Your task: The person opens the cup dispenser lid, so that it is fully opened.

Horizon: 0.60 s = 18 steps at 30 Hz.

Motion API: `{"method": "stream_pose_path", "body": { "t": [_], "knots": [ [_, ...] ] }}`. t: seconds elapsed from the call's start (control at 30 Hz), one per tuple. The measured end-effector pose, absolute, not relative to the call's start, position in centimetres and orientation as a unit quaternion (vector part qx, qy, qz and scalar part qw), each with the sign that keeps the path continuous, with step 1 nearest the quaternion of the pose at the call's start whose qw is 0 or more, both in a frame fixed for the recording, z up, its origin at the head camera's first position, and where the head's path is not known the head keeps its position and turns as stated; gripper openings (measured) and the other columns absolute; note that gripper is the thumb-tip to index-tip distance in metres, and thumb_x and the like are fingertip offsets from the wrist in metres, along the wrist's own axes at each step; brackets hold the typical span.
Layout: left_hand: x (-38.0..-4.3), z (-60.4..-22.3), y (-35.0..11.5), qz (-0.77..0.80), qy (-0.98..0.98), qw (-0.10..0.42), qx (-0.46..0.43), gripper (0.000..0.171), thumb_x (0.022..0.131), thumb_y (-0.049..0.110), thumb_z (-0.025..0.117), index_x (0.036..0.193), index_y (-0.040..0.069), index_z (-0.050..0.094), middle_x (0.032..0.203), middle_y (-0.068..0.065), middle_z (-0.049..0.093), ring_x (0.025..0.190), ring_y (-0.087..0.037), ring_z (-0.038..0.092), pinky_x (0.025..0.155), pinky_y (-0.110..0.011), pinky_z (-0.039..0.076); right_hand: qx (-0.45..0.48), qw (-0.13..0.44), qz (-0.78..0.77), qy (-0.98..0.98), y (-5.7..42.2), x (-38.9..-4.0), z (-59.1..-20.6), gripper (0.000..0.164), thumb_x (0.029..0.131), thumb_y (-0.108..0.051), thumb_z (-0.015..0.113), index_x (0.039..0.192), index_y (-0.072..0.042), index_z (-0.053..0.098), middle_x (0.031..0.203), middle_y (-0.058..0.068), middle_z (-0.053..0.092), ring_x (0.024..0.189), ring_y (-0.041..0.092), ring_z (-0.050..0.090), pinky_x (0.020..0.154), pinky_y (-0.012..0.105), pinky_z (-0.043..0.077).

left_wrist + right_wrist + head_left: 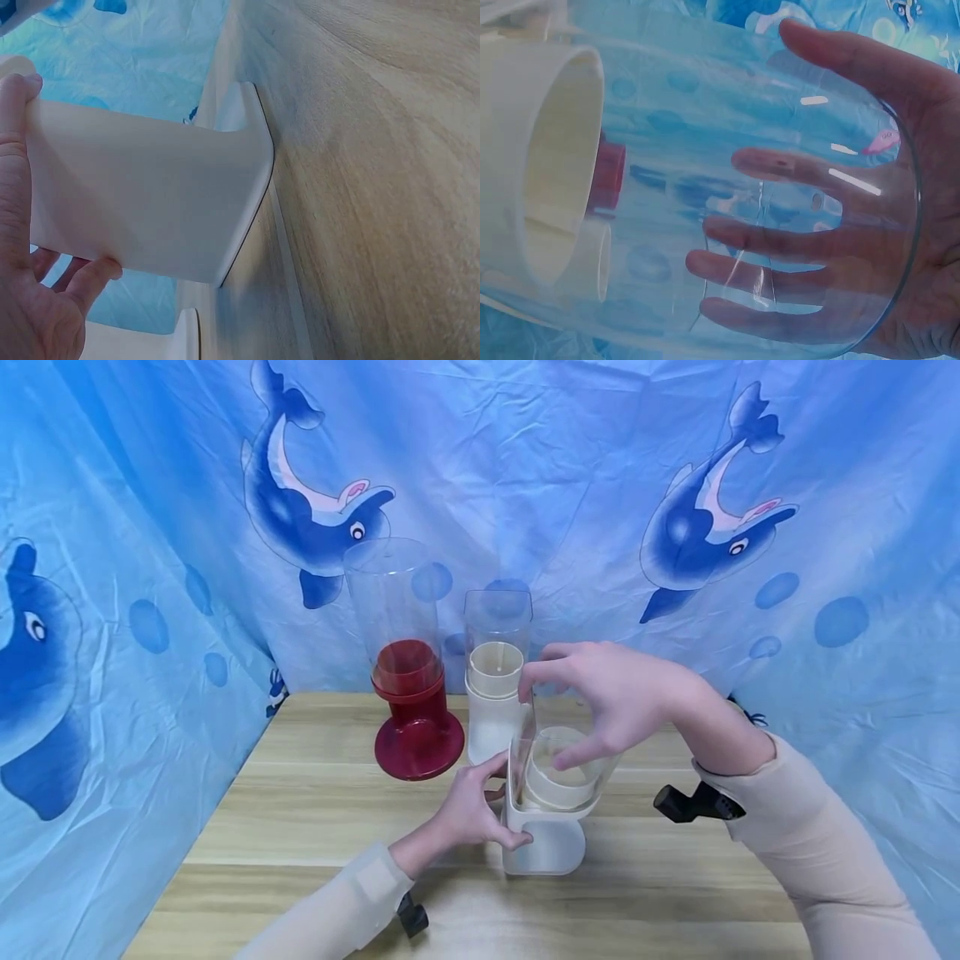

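Note:
A white stand (551,850) rises from the table on a flat rounded foot. My left hand (468,806) grips its neck, thumb on the near side, fingers behind; the left wrist view shows the stand's neck (150,187) and the foot on the wood. On top sits a clear container (660,315) around a cream ring-shaped cup (558,789). My right hand (622,693) holds this container near its open rim, thumb on one side and spread fingers round the other, seen through the clear wall in the right wrist view.
Behind my left hand stands a red dispenser (420,739) with a tall clear cylinder (390,593). Beside it is a second white dispenser (491,727) with a clear top. A blue dolphin-print cloth (562,468) surrounds the wooden table (315,827).

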<state>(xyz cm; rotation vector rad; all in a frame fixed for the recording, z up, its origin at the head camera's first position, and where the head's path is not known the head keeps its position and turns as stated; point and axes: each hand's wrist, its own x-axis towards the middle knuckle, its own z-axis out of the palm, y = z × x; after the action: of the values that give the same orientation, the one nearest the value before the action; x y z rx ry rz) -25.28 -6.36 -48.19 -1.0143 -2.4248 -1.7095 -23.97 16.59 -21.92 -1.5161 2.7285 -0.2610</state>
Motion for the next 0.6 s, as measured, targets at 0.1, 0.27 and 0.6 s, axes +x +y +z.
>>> {"method": "stream_pose_path", "body": {
  "t": [0.1,0.27,0.6],
  "knots": [
    [-25.3,-48.2,-6.3,-0.547,-0.772,0.007,-0.325,0.091,0.058,0.025,0.103,0.139,0.024,0.062,0.121,-0.001,0.076,0.113,-0.016,0.072,0.087,-0.035,0.066,-0.483,0.007,-0.090,0.871,16.8,-24.1,-21.9,0.060,0.076,-0.046,0.092,0.125,-0.028,0.061,0.116,-0.006,0.062,0.095,0.011,0.059,0.082,0.034,0.054],
    [-25.4,-48.1,-6.6,-0.548,-0.770,0.007,-0.326,0.094,0.058,0.025,0.103,0.142,0.025,0.061,0.123,-0.001,0.075,0.115,-0.017,0.072,0.089,-0.036,0.066,-0.483,0.014,-0.084,0.871,16.6,-24.0,-21.8,0.066,0.079,-0.046,0.090,0.134,-0.027,0.060,0.123,-0.004,0.062,0.104,0.014,0.062,0.087,0.038,0.059],
    [-25.3,-48.0,-6.4,-0.539,-0.779,0.000,-0.320,0.082,0.059,0.025,0.103,0.131,0.028,0.063,0.122,0.004,0.074,0.116,-0.017,0.072,0.089,-0.034,0.066,-0.447,0.023,-0.052,0.893,16.0,-23.0,-21.5,0.059,0.078,-0.045,0.091,0.128,-0.033,0.062,0.126,-0.002,0.061,0.095,0.013,0.064,0.079,0.036,0.060]
  ]
}}
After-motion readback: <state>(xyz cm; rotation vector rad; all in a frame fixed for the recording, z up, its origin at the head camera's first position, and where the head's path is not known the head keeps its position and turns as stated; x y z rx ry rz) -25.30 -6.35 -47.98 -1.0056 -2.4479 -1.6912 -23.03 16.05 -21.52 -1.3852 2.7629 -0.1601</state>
